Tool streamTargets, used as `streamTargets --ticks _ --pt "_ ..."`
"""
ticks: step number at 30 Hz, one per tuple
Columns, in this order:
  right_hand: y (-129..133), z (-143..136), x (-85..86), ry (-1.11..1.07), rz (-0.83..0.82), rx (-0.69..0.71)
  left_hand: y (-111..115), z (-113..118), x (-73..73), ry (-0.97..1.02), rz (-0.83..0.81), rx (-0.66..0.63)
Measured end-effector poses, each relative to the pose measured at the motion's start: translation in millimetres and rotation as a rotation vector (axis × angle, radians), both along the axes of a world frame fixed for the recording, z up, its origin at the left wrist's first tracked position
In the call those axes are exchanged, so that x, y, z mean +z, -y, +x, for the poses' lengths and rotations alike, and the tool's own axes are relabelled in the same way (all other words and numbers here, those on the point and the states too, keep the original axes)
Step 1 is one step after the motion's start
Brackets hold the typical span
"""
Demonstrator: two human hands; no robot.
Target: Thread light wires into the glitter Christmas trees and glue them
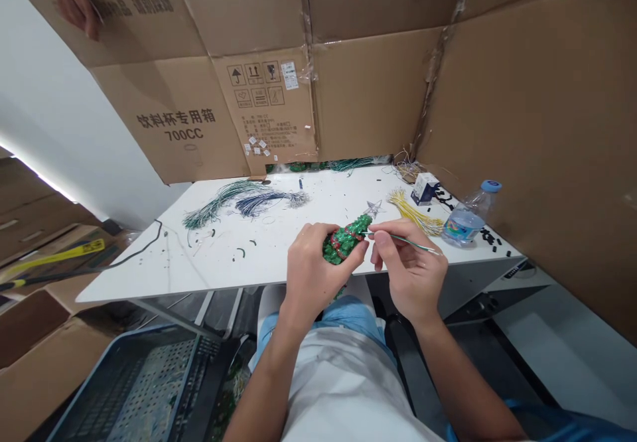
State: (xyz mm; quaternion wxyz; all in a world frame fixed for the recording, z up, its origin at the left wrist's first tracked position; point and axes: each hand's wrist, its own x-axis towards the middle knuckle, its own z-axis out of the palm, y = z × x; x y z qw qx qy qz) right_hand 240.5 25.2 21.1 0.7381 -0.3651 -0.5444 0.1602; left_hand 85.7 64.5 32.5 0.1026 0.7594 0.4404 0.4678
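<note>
My left hand (313, 269) is wrapped round a small green Christmas tree ornament (343, 241) with red trim, tilted so its tip points up and right. Thumb and fingers of my right hand (411, 266) pinch a thin green wire (411, 240) whose near end meets the side of the ornament. Its pale tail sticks out past my right fingers. Just beyond the ornament's tip lies a clear star (374, 208). Whether the wire enters the ornament cannot be made out.
Bundles of green wires (223, 202), blue wires (269, 200) and yellow wires (413, 213) lie on the white table (149, 263). A water bottle (470, 215) and small box (425, 188) stand right. Cardboard (368, 97) walls the back; another person's hand (74, 4) holds it. A crate (119, 389) sits below left.
</note>
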Motion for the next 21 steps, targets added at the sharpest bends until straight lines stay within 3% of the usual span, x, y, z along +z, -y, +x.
streamTargets --ticks 4,15,21 --pt "-0.1 0.8 -1.7 0.046 -0.011 -0.062 -0.5 0.1 -0.4 -0.001 -0.003 0.004" --pt "1.0 3.8 3.0 -0.046 -0.093 0.071 1.3 0.5 2.6 0.010 -0.002 0.001" --pt "0.1 3.6 0.9 -0.034 -0.078 0.054 1.2 0.8 3.2 0.012 0.008 -0.001"
